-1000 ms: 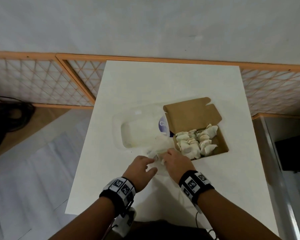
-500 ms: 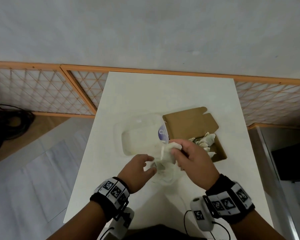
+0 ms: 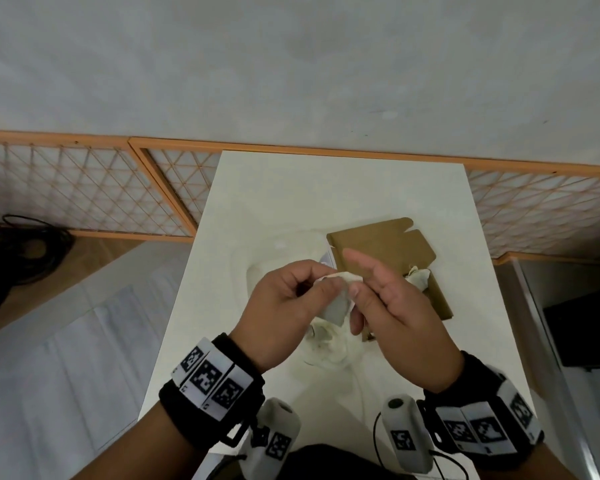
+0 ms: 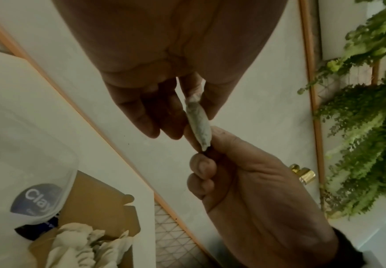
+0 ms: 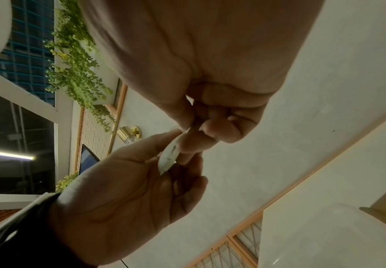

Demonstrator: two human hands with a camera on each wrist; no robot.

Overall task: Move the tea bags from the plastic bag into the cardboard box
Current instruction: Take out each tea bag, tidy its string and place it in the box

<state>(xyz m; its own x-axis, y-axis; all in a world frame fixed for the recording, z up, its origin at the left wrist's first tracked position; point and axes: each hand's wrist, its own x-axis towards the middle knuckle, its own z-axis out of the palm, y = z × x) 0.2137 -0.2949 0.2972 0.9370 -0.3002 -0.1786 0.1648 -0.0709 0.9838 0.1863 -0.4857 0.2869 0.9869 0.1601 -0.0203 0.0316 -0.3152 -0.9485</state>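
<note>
Both hands are raised above the white table (image 3: 326, 188) with one pale tea bag (image 3: 336, 306) stretched between them. My left hand (image 3: 323, 282) pinches one end and my right hand (image 3: 355, 289) pinches the other, its index finger sticking out. In the left wrist view, the tea bag (image 4: 197, 119) hangs from my left fingertips (image 4: 194, 87) down to the right hand (image 4: 210, 150). It shows edge-on as the tea bag (image 5: 169, 157) in the right wrist view. The open cardboard box (image 3: 385, 251) lies behind the right hand, holding several tea bags (image 3: 418, 275). The clear plastic bag (image 3: 326, 351) lies crumpled under the hands.
The plastic bag's far part, with a blue label (image 4: 36, 199), lies left of the box (image 4: 100, 199). An orange lattice fence (image 3: 84, 192) runs behind the table. Black cables (image 3: 18, 251) lie on the floor at the left. A dark cabinet (image 3: 586, 327) stands at the right.
My right hand lifted a tea bag out of the plastic bag's mouth. Both hands rose off the table, and my left hand took hold of the bag's other end.
</note>
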